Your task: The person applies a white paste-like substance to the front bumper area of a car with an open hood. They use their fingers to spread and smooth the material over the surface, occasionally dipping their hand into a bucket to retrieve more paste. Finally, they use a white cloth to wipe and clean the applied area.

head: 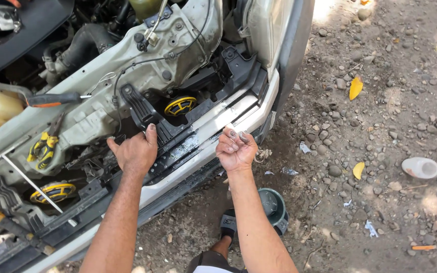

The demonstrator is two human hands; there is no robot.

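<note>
My left hand (pixel 136 150) rests palm-down on the black plastic panel (pixel 178 146) behind the white front bumper (pixel 238 119) of a car with its engine bay open. Its thumb points up toward a black bracket (pixel 135 103). My right hand (pixel 235 149) hovers over the bumper's top edge, palm turned up and fingers curled in; something small may lie in the fingers, but I cannot make it out. A yellow and black horn (pixel 180 105) sits just beyond both hands.
Yellow-handled pliers (pixel 44 146) and an orange-handled screwdriver (pixel 51 99) lie on the body frame at left. A second yellow horn (pixel 54 192) sits lower left. A dark round container (pixel 273 205) stands by my foot. Gravel ground with leaves and a white plastic bottle (pixel 420 167) lies to the right.
</note>
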